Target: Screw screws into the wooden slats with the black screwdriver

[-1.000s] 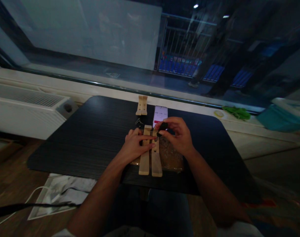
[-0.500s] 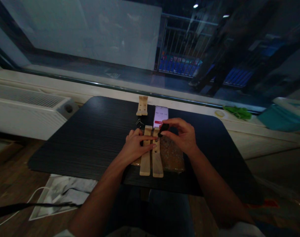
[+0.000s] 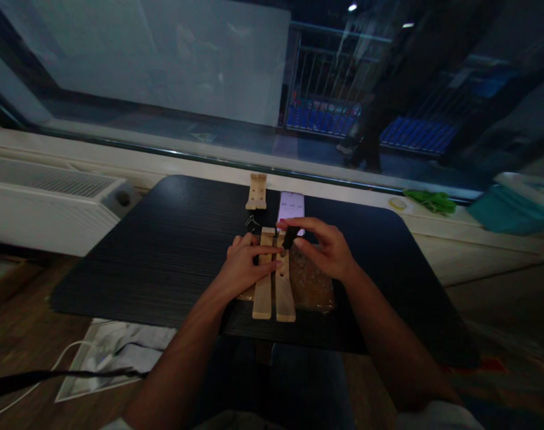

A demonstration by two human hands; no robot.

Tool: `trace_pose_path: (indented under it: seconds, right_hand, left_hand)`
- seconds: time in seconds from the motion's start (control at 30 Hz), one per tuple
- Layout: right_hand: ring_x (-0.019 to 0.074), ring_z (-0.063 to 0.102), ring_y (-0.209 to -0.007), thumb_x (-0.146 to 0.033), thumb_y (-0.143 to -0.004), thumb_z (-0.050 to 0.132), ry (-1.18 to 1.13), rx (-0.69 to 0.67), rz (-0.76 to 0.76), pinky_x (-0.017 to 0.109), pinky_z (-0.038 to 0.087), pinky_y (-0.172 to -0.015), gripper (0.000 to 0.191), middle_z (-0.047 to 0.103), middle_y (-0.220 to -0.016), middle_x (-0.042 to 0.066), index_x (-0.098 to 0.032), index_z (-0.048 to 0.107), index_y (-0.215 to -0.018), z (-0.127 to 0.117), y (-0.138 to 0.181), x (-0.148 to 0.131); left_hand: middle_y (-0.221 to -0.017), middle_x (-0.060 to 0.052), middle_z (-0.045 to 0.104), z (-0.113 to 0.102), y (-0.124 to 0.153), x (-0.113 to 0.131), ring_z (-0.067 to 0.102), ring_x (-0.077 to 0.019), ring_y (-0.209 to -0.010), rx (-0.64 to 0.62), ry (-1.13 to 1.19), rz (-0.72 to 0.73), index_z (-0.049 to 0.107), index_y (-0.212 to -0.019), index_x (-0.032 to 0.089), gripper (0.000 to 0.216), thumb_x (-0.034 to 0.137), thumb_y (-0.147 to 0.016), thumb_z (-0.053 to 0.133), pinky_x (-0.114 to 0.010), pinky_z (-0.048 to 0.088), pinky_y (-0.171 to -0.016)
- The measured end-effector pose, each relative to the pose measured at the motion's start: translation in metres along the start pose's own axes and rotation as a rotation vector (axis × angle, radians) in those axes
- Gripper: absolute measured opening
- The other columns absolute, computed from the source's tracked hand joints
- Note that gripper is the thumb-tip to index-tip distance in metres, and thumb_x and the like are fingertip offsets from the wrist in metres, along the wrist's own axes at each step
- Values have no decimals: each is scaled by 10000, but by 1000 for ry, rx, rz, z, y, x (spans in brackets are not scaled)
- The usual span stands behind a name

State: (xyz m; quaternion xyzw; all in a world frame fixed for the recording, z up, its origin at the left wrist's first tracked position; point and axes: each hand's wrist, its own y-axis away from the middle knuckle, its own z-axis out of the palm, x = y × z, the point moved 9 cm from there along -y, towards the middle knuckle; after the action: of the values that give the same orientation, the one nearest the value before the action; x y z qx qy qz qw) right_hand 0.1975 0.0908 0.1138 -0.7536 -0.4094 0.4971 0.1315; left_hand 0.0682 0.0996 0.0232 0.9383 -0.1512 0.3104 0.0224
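Note:
Two pale wooden pieces (image 3: 285, 301) with holes and raised far ends lie side by side on a flat brown slab wrapped in clear film (image 3: 314, 286). My left hand (image 3: 245, 263) rests across them, thumb and index finger stretched apart over the right-hand piece, other fingers curled at the left. My right hand (image 3: 328, 248) pinches a short black tool (image 3: 290, 237), its kind unclear, over a hole near the far end of that piece. The tool's lower tip is too dark to make out.
A lit phone (image 3: 291, 206) with a timer lies just beyond my hands. Small metal parts (image 3: 252, 221) are to its left, and two more wooden pieces (image 3: 256, 191) stand near the window sill. A teal container (image 3: 513, 209) and green cloth (image 3: 429, 201) sit on the sill.
The black tool has shifted slightly left and down toward the hole, and my right fingers have opened a little around it. My left hand and the wooden pieces stay put.

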Motion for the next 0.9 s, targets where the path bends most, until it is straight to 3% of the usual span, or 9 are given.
trace_pose_path:
  seconds: [0.2, 0.37, 0.6, 0.77, 0.9]
  right_hand:
    - [141, 695, -831, -261, -777, 730, -62, 144, 116, 308, 571, -791, 330, 737, -940, -23, -308, 681, -1101, -7, 2, 17]
    - [138, 648, -796, -241, -775, 728, 39, 230, 76, 298, 560, -751, 309, 683, -904, -9, -287, 661, -1073, -4, 2, 11]
    - [156, 697, -879, -266, -830, 675, -40, 212, 101, 333, 575, -814, 346, 718, -985, 3, -297, 585, -1163, 1, 5, 16]
    - [154, 687, -972, -246, -875, 613, -9, 64, 0, 346, 561, -865, 328, 723, -1086, 16, -292, 621, -1199, 3, 1, 3]
    - [170, 691, -1023, -289, -887, 578, -66, 2, 108, 387, 550, -922, 321, 733, -1119, 8, -297, 645, -1201, 1, 0, 12]
  left_hand:
    - [-895, -21, 462, 1, 0, -1, 423, -230, -917, 6, -2, 2, 731, -1108, 363, 283, 426, -838, 676, -388, 364, -882]
    - [-903, -25, 466, 1, 0, -1, 430, -245, -946, 0, 7, -4, 733, -1108, 357, 288, 432, -836, 674, -393, 361, -884]
    - [-904, -20, 461, 0, 1, -1, 425, -238, -938, 15, 14, 5, 734, -1098, 368, 272, 417, -838, 671, -393, 355, -897]
    - [-920, -21, 457, 0, 1, -2, 422, -229, -918, 9, 15, -5, 734, -1100, 370, 274, 412, -836, 673, -384, 361, -890]
    - [-910, -14, 453, 0, 1, -1, 420, -221, -913, 18, 16, 8, 730, -1097, 388, 268, 416, -837, 672, -377, 363, -893]
